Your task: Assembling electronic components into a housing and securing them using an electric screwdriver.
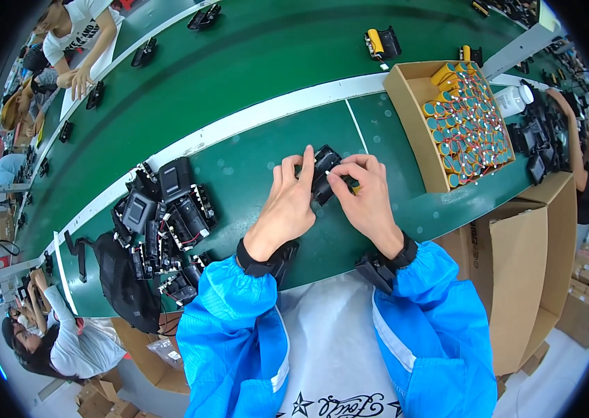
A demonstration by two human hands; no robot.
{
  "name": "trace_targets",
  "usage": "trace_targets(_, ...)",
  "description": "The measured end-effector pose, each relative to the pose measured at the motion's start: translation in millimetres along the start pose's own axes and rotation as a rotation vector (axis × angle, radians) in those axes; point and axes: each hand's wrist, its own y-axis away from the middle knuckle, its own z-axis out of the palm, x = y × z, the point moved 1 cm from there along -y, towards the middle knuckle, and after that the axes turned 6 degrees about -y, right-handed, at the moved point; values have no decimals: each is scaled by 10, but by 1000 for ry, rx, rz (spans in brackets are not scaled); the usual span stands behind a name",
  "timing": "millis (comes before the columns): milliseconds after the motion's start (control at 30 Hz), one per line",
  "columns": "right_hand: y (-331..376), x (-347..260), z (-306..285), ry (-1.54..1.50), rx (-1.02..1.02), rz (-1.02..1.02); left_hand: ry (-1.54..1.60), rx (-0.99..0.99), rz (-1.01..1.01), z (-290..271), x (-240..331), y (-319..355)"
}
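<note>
A black plastic housing (324, 164) is between my hands over the green worktop. My left hand (282, 205) grips its left side, the index finger stretched along the edge. From the right, my right hand (368, 202) pinches a small white piece, seemingly a connector, at the housing's inner side. A bit of yellow (356, 189) shows beside my right fingers; most of it is hidden. To my left lies a heap of similar black housings (186, 219), several with wires and white connectors. On my right, a cardboard box (406, 129) holds many yellow cylindrical battery cells with red wires.
A black bag (120, 279) lies at the left edge of the worktop. Beyond a white rail (239, 125) runs a green belt carrying housings, one with a yellow cell (376, 43). A white bottle (513, 99) stands behind the battery box. Large open cartons (524, 279) stand at right. Co-workers sit around.
</note>
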Motion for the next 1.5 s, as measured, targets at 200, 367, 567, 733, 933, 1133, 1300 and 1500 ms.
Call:
trace_targets(200,-41,80,-9,-56,-123,185,30,36,-69,-11,87,-44)
trace_targets(367,-36,101,-112,-144,-217,302,64,49,-151,58,32,-49)
trace_targets(567,-81,55,60,-28,-143,211,22,41,-111,26,39,-67)
trace_targets(733,-138,63,159,-11,-164,179,-5,54,-69,36,27,-61)
trace_targets(933,-166,150,200,-165,-169,208,24,66,-52,51,53,-54)
trace_targets(1133,-150,180,194,-181,-178,212,49,50,-65,23,48,-63)
trace_targets(1300,-141,211,187,-194,-172,189,43,67,-50,20,62,-73)
trace_targets(1500,-159,133,176,-223,-179,279,22,59,-19,25,49,-58)
